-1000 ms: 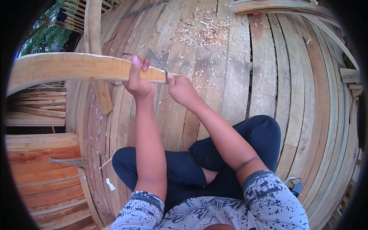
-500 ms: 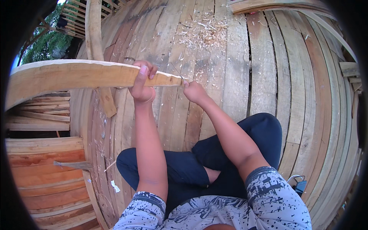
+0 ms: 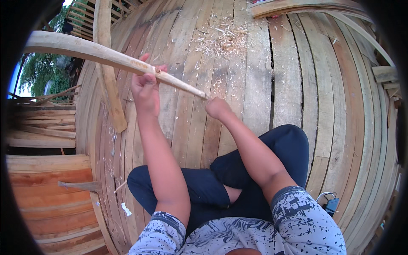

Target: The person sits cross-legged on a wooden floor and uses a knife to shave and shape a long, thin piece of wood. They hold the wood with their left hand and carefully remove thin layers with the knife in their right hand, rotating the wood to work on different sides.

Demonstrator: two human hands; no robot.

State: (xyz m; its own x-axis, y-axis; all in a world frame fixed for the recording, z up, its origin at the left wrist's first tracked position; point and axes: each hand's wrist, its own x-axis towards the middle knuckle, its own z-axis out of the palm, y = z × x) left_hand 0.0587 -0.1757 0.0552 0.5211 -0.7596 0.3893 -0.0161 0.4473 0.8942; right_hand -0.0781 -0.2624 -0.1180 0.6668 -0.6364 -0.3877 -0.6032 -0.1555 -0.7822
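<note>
A long curved wooden piece (image 3: 106,55) reaches in from the upper left and narrows toward its tip in front of me. My left hand (image 3: 146,89) supports it from below, with the thumb and fingers wrapped round it short of the tapered end. My right hand (image 3: 218,108) is closed in a fist right at the tip. What the right fist grips is hidden now; a thin dark tool showed beside it in the earlier frame. The narrow side of the wood, with a knot near my left fingers, faces up.
I sit cross-legged on a plank floor (image 3: 259,76) with gaps between boards. Wood shavings (image 3: 223,38) lie ahead. A wooden post (image 3: 104,42) stands at left, stacked boards (image 3: 51,178) below it. A dark phone-like device (image 3: 332,206) with a white cable lies by my right knee.
The wooden piece has been rolled from its broad face to its narrow side, and its far end is higher. My left hand has turned underneath it. The thin tool is out of sight.
</note>
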